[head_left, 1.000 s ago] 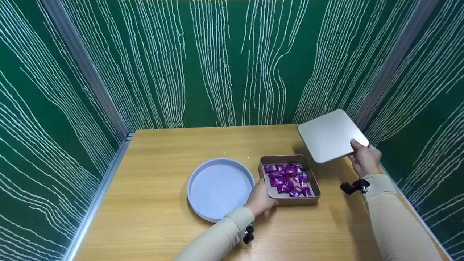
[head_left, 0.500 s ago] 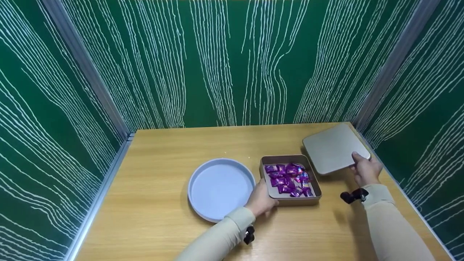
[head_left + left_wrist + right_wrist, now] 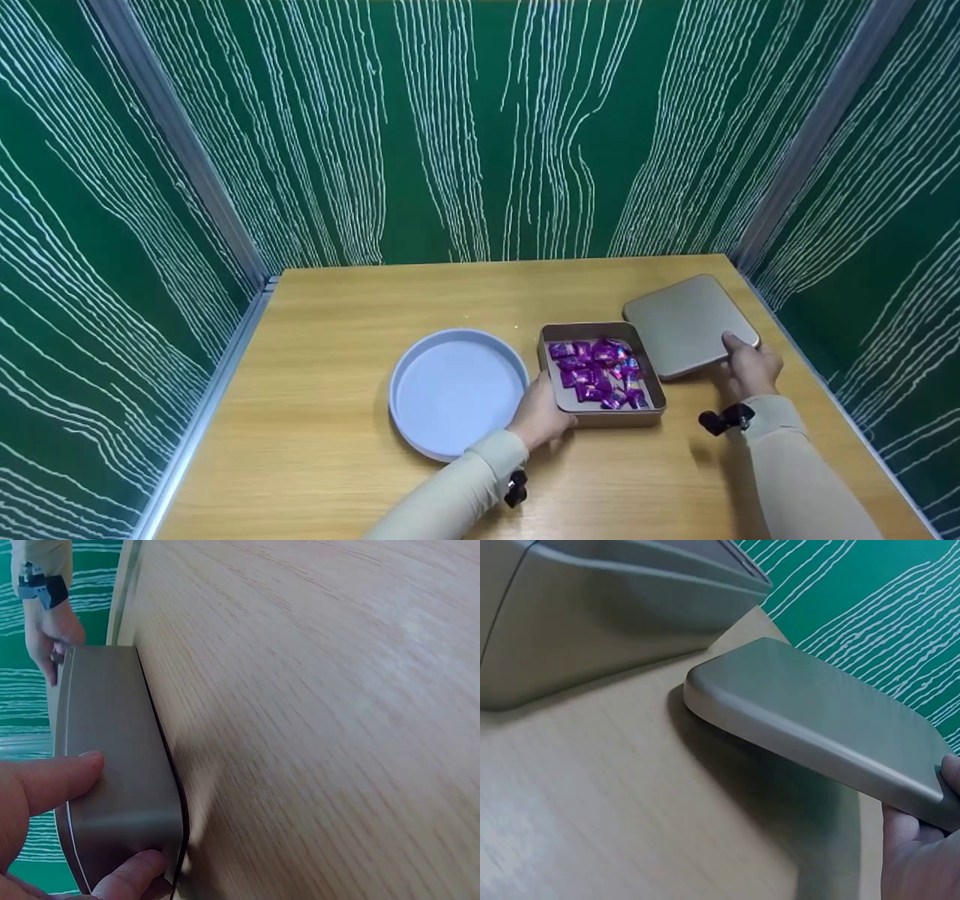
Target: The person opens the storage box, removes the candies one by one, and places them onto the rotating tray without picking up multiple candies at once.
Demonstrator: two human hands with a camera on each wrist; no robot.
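A square metal tin (image 3: 611, 421) stands on the table with several purple-wrapped candies (image 3: 592, 375) inside. My left hand (image 3: 540, 412) grips its near left corner; in the left wrist view a finger (image 3: 64, 781) lies along the tin's side wall. To the right of the tin, my right hand (image 3: 752, 367) pinches the corner of the tin's square lid (image 3: 690, 322), thumb on top. The right wrist view shows the lid (image 3: 825, 712) tilted low over the table, its shadow beneath. It is apart from the tin in that view.
A round pale-blue tray (image 3: 457, 394) with a low rim sits just left of the tin, close to my left wrist. The wooden table (image 3: 315, 360) is bounded by green walls (image 3: 480, 135) with white streaks and metal corner posts.
My right hand has lowered the lid toward the table on the right, and the lid has drawn nearer to the viewer. The left hand and the tin stay where they were.
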